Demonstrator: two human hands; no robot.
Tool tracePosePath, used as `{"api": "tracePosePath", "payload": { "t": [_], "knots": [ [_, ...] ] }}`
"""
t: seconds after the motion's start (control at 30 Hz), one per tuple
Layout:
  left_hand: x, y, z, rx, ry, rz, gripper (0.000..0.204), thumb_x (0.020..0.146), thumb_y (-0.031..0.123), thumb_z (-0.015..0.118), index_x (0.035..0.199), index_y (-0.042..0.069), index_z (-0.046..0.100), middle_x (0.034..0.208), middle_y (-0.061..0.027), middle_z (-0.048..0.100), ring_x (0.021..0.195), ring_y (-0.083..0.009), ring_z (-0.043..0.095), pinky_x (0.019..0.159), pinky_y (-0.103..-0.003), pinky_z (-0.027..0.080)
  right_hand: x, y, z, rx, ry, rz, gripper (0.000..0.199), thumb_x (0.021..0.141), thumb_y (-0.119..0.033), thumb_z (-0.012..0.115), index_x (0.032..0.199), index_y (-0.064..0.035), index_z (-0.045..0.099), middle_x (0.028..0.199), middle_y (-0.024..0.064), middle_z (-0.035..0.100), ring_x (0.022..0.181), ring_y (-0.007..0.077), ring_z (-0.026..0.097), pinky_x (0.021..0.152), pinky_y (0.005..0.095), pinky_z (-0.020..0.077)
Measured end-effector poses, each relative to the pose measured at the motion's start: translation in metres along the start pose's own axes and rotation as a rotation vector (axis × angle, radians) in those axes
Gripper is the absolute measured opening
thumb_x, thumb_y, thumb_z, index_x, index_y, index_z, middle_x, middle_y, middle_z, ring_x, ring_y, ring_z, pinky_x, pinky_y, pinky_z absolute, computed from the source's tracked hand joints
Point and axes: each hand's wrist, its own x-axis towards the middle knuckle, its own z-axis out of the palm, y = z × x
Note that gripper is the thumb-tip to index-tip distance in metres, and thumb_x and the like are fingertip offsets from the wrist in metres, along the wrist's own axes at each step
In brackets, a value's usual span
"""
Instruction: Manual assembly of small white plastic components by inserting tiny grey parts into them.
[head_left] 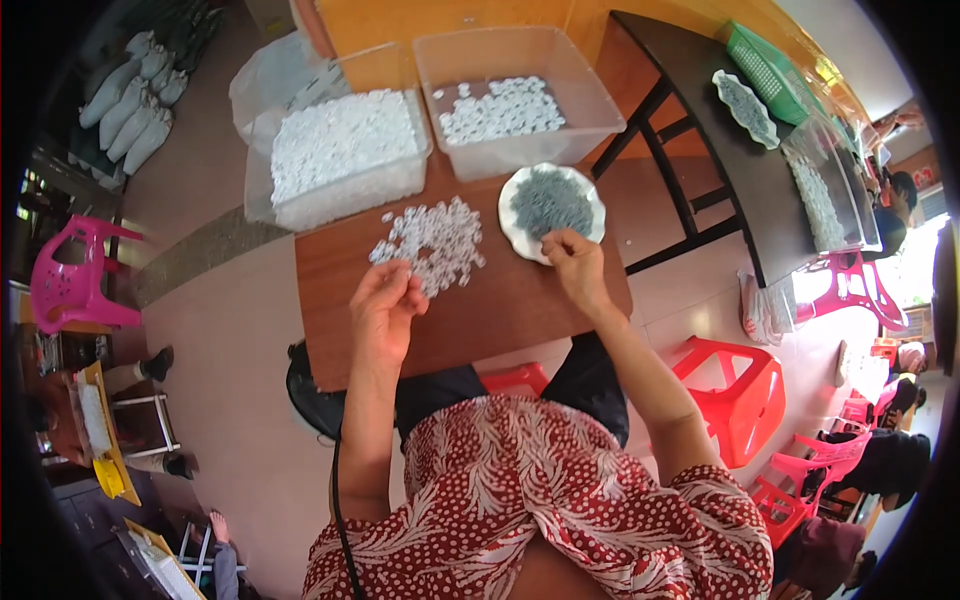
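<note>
My left hand (386, 302) is over the near left edge of a loose pile of small white plastic pieces (437, 238) on the brown table (500, 320). Its thumb and fingers are curled together, and whatever they hold is too small to make out. At the near rim of a white scalloped plate (512, 232), my right hand (577, 268) has its fingertips pinched together. Small grey pieces (552, 203) are heaped in that plate. Anything between the right fingertips is too small to name.
Behind the pile stands a clear bin (350, 190) full of white pieces, beside another clear bin (530, 150) partly filled with white round pieces. A dark table (720, 130) is at the right. Red stool (735, 400) stands near my right elbow; other people sit farther right.
</note>
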Motion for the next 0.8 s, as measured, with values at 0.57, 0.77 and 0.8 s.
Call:
{"api": "tracePosePath", "payload": {
  "t": [0.57,0.77,0.8],
  "knots": [
    [-0.071,0.005,0.006,-0.164,-0.175,-0.024,0.016,0.085,0.005,0.059,0.1,-0.003,0.06,0.086,-0.0101,0.062,0.07,-0.0156,0.059,0.064,-0.029,0.049,-0.082,-0.115,0.03,0.327,-0.244,0.047,0.009,0.078,0.001,0.063,0.087,0.0001,0.066,0.074,-0.0014,0.061,0.065,0.004,0.049,0.06,0.019,0.0406],
    [-0.081,-0.009,0.007,-0.042,-0.19,-0.02,0.016,0.084,0.001,0.058,0.1,-0.003,0.06,0.084,-0.0079,0.061,0.07,-0.0144,0.059,0.064,-0.027,0.049,-0.099,-0.13,0.028,0.425,-0.256,0.07,0.012,0.078,0.002,0.063,0.09,-0.0007,0.065,0.078,-0.0033,0.059,0.069,0.0021,0.049,0.064,0.0174,0.0398],
    [-0.082,-0.011,0.008,0.031,-0.177,-0.023,0.015,0.085,0.0,0.058,0.099,-0.004,0.06,0.083,-0.0069,0.059,0.07,-0.0135,0.058,0.064,-0.027,0.049,-0.1,-0.13,0.028,0.451,-0.27,0.068,0.012,0.078,0.002,0.063,0.09,-0.0008,0.065,0.079,-0.0029,0.059,0.07,0.0022,0.049,0.064,0.0174,0.0401]
  ]
}}
